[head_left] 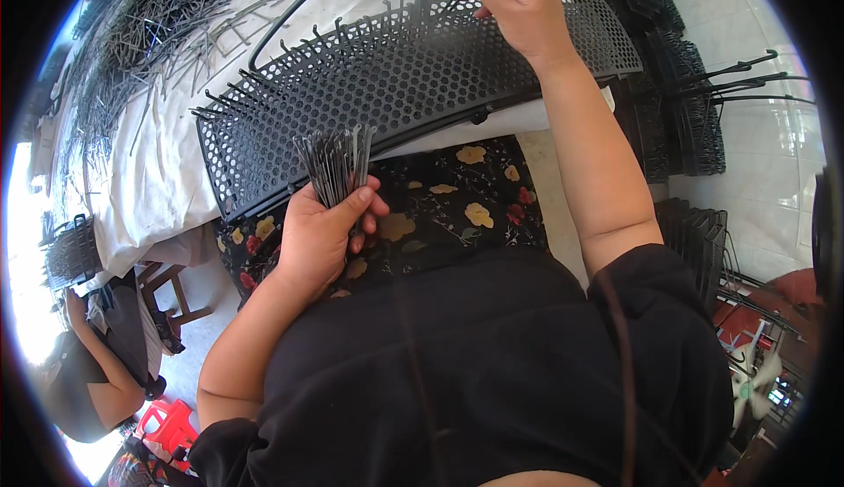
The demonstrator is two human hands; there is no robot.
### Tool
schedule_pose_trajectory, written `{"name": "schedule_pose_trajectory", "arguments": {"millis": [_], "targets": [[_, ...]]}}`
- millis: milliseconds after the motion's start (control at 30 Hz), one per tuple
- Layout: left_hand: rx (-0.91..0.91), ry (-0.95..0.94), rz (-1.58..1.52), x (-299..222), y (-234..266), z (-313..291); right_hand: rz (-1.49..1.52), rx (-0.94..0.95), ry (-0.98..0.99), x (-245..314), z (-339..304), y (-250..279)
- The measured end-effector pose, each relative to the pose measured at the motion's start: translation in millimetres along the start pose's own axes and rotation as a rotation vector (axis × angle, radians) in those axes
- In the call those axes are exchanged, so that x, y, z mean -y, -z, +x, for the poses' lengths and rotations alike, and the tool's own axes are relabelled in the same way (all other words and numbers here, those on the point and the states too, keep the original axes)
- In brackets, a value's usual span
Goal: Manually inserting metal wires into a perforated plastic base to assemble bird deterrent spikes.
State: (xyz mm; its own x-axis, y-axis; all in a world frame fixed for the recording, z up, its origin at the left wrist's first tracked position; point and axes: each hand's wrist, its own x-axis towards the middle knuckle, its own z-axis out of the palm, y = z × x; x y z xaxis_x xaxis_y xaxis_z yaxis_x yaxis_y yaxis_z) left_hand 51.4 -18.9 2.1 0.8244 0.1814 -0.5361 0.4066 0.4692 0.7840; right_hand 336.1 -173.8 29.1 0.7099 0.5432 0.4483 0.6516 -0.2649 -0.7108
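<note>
A bundle of thin dark metal hooks [334, 162] stands up out of my left hand [318, 234], whose fingers are wrapped round its lower part. This hand is over my lap, just in front of the near edge of a black perforated metal panel [352, 91]. My right hand [525, 17] reaches over the panel to its far edge, with thumb and fingers pinched together. A thin dark metal hook shows partly at those fingertips; most of it is hidden. Several hooks [338, 25] stick up in a row along the panel's far and left edges.
A white cloth [158, 179] covers the table, with a heap of loose dark metal pieces [176, 12] at the far left. Black metal racks [694, 109] stand at the right. Another person's arm [114, 390] and a red plastic stool [167, 425] are at the lower left.
</note>
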Motion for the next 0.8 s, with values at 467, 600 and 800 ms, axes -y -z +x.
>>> {"name": "schedule_pose_trajectory", "arguments": {"millis": [467,600,800], "targets": [[0.007,0.005,-0.006,-1,3,0,-0.083,0.049,0.144,15,14,2],[0.006,-0.003,-0.008,-2,3,-1,-0.122,0.083,0.316,9,15,3],[0.032,-0.031,-0.095,1,5,-2,-0.121,0.0,0.178,26,-2,5]]}}
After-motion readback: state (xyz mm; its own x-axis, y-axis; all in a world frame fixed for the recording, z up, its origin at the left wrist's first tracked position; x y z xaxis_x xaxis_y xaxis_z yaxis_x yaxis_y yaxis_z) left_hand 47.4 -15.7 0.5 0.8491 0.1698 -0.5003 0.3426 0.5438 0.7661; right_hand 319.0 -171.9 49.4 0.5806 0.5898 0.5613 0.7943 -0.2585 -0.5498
